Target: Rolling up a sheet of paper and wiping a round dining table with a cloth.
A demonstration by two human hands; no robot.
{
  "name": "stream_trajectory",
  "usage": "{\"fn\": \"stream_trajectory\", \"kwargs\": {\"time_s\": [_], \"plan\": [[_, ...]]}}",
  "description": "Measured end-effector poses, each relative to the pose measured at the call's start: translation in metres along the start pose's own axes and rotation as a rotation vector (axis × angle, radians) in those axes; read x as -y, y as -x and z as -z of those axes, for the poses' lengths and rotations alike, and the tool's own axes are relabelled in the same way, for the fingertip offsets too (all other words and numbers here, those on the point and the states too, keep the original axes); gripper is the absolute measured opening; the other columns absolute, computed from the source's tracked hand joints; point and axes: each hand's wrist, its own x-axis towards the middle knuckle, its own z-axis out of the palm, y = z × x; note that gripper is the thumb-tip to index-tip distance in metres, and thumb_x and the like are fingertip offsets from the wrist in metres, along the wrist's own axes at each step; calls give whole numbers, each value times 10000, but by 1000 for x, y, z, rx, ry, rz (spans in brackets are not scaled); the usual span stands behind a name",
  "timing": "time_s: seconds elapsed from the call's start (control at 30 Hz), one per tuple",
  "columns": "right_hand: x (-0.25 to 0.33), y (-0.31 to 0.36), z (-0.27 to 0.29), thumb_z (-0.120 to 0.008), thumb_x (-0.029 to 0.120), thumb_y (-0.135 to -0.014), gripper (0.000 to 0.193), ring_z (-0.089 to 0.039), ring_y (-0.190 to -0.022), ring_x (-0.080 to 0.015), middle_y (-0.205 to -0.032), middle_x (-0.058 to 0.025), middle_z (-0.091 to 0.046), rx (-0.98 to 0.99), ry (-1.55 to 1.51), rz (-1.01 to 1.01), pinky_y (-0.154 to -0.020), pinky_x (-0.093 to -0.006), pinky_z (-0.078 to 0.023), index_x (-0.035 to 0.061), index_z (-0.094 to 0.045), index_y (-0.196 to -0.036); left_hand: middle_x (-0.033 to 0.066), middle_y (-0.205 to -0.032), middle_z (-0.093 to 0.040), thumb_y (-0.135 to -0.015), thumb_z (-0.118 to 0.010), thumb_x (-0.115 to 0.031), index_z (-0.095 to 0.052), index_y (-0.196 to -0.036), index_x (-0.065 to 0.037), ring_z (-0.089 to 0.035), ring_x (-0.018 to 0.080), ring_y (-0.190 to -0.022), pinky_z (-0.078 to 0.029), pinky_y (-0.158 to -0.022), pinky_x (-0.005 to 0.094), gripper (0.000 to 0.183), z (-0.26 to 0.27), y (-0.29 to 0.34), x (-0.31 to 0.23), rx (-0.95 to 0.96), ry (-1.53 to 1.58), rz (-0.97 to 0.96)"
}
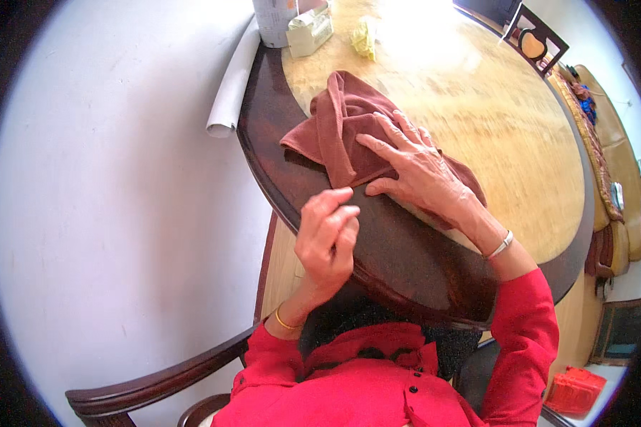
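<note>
A brown cloth (331, 132) lies folded and rumpled across the near left part of an oval table (434, 281). My right hand (420, 167) rests flat on it, open, with the fingers spread toward the far left. Just below the cloth's near corner is my left hand (327, 238), its fingers curled. The left fingertips come right up to that corner, but whether they pinch it is hidden.
At the table's far left stand a cylindrical container (272, 21) and a pale box (311, 32), with a crumpled yellowish thing (364, 37) beside them. A white roll (229, 96) hangs past the left edge by the wall. A wooden armrest (157, 377) is at lower left.
</note>
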Motion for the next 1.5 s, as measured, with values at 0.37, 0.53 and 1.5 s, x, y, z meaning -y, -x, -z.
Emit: {"fn": "stream_trajectory", "kwargs": {"time_s": [0.37,0.53,1.5], "plan": [[-46,-122,-64,-579,324,-884,450,-451,-1228,-361,-1335,-130,-491,-106,-21,-104,-1005,-473,-388,134,-525,-1289,170,-1048,-643,-781,-620,34,-625,-928,23,-611,323,-958,-470,-865,433,148,-5,5,-2,36,71,-61],[-41,-154,-75,-626,354,-847,459,-508,-1143,-386,-1240,-108,-555,-124,-111,-131,-909,-579,-407,163,-542,-1256,159,-1028,-652,-776,-625,36,-630,-912,22,-623,308,-936,-467,-854,429,137,-5,8,-7,19,51,-38],[25,-44,45,-630,249,-838,326,-512,-1115,-319,-1192,-24,-593,17,-169,142,-967,-438,-423,174,-605,-1154,173,-1326,-475,-992,-399,-260,-472,-1231,28,-479,253,-1188,-336,-1043,399,381,42,-113,99,-520,256,135]]}}
